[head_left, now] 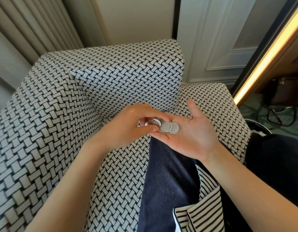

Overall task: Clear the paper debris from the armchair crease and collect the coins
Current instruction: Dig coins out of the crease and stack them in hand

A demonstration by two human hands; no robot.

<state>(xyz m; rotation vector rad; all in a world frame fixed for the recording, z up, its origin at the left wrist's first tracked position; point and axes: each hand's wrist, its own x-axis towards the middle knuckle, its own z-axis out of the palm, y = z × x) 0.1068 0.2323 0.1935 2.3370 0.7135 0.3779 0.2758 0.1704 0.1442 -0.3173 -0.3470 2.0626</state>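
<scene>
Head view: both hands are seen over the seat of a basket-weave patterned armchair (64,131), above a dark blue trouser leg (168,173). The right hand (190,133) is held flat and spread, palm up, thumb pointing away, and nothing is gripped by it. Several silver coins (170,128) are lying overlapped on its fingers, near the base of the palm. The left hand (128,126) is curled, and a second small cluster of coins (154,123) is pinched between its thumb and fingertips, right at the edge of the right hand's fingers, touching or nearly touching the coins already lying there. The exact number of coins cannot be told, since they overlap.

The chair's back cushion (128,77) is seen just beyond the hands, and the crease where it meets the seat is partly hidden behind the left hand. A striped garment (203,210) is visible at the lower edge. To the right, a lit strip (268,52) runs diagonally, with a dark bag (285,91) and cables (277,114) on the floor beside it
</scene>
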